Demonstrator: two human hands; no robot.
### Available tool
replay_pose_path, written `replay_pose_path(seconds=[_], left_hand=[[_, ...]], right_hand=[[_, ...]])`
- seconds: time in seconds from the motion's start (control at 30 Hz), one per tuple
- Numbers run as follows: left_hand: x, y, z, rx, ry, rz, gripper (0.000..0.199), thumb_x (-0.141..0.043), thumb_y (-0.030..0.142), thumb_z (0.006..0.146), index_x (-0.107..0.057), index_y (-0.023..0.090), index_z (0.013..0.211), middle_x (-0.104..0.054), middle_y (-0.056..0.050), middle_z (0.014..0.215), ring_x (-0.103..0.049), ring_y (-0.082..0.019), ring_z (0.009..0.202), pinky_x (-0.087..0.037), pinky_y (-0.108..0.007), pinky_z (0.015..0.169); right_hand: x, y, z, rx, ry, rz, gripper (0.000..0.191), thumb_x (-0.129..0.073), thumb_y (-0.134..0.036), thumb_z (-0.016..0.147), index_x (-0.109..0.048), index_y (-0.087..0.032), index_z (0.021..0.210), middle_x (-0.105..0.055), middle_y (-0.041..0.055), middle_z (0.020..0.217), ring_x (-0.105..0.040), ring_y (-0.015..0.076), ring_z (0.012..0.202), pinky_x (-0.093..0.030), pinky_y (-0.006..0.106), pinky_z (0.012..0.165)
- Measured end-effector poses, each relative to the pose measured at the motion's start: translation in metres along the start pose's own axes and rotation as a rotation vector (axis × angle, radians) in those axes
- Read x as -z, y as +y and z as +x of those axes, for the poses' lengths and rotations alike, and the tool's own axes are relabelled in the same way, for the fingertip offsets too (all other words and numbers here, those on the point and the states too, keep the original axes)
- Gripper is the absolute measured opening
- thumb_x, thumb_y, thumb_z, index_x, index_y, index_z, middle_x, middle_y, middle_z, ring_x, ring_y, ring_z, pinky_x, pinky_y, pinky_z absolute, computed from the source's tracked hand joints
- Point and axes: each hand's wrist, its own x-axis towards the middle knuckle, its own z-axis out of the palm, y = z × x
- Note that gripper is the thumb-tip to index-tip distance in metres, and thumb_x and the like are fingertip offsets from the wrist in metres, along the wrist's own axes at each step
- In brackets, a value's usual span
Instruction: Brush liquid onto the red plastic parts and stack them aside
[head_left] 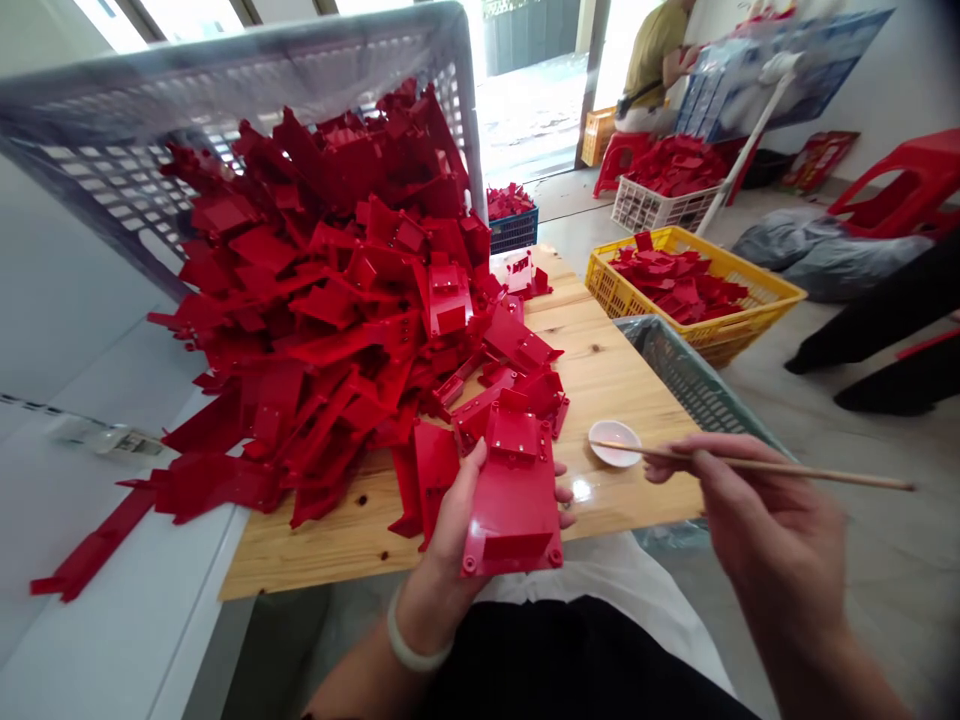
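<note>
A red plastic part (pixel 514 500) lies in my left hand (pixel 454 530), with the thumb on its left edge and fingertips showing at its right edge. My right hand (pixel 750 510) pinches a thin wooden stick (pixel 810 470). The stick's left tip is over a small white dish (pixel 616 443), which holds something pale pink. Whether the tip touches the contents, I cannot tell. Behind my left hand, a large heap of red parts (pixel 337 290) spills from a tipped grey crate (pixel 247 60) onto the wooden table (pixel 600 350).
A yellow crate (pixel 697 330) and a green crate (pixel 682 375) stand on the floor to the right. Farther back are a white crate (pixel 660 208), a blue crate (pixel 514 230) and a seated person (pixel 652 60). Dark-clothed legs (pixel 892 330) show at the right.
</note>
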Motion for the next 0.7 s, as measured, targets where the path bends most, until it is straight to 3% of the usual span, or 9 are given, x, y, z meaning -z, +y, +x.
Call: replay_pose_path(seconds=[0.13, 0.23, 0.4, 0.7], left_hand=[[-0.011, -0.003, -0.001, 0.086, -0.029, -0.044, 0.078, -0.034, 0.067, 0.108, -0.069, 0.006, 0.14, -0.083, -0.023, 0.103, -0.083, -0.037, 0.088, -0.066, -0.046, 0.081], [-0.013, -0.006, 0.0, 0.132, -0.088, -0.076, 0.081, -0.028, 0.066, 0.11, -0.071, 0.003, 0.137, -0.083, -0.025, 0.103, -0.083, -0.036, 0.082, -0.066, -0.046, 0.079], [-0.009, -0.011, -0.001, 0.083, -0.18, -0.087, 0.078, -0.034, 0.066, 0.11, -0.074, 0.003, 0.134, -0.083, -0.023, 0.103, -0.083, -0.036, 0.086, -0.067, -0.046, 0.081], [-0.017, -0.008, -0.005, 0.08, -0.043, -0.094, 0.068, -0.041, 0.059, 0.111, -0.068, 0.008, 0.145, -0.085, -0.018, 0.098, -0.084, -0.037, 0.093, -0.068, -0.045, 0.083]], right_hand=[[-0.021, -0.023, -0.014, 0.021, -0.122, 0.112, 0.015, -0.07, -0.026, 0.106, -0.081, -0.029, 0.114, -0.083, 0.0018, 0.093, -0.081, 0.0203, 0.084, -0.068, 0.032, 0.083], [-0.03, -0.025, -0.016, 0.027, -0.141, 0.107, 0.014, -0.071, -0.025, 0.106, -0.082, -0.029, 0.113, -0.083, 0.0019, 0.092, -0.082, 0.0204, 0.084, -0.069, 0.032, 0.083], [-0.033, -0.021, -0.014, 0.062, -0.159, 0.096, 0.02, -0.07, -0.02, 0.105, -0.082, -0.031, 0.118, -0.085, 0.0004, 0.098, -0.083, 0.0175, 0.089, -0.068, 0.026, 0.086], [-0.032, -0.023, -0.016, 0.078, -0.21, 0.108, 0.025, -0.065, -0.016, 0.108, -0.08, -0.032, 0.119, -0.085, -0.0012, 0.099, -0.083, 0.0161, 0.089, -0.068, 0.024, 0.082]])
